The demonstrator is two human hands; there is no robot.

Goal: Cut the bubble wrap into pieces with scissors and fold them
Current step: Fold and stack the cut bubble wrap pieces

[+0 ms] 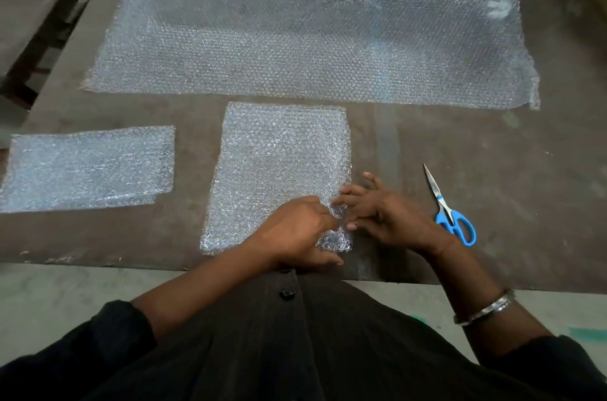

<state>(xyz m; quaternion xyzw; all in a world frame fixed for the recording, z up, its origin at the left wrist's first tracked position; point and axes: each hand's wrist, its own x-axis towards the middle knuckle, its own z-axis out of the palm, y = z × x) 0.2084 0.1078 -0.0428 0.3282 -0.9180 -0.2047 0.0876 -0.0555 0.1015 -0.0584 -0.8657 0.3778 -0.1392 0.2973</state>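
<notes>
- Your left hand [297, 233] has its fingers curled round the near right corner of the cut piece [279, 167], pinching the bubble wrap there and lifting it a little.
- Your right hand [382, 213] lies just beside it, fingers spread and mostly straight, tips touching the same crumpled corner.
- That piece lies flat on the table [460, 151] right in front of you, between the folded piece [88, 167] at your left and the scissors [448, 208] at your right.
- Those scissors rest closed on the table, blue handles toward you, apart from both hands.
- Beyond the piece, the long sheet [308, 36] spreads across the table's far side.
- You wear a bangle [484, 307] on your right wrist.
</notes>
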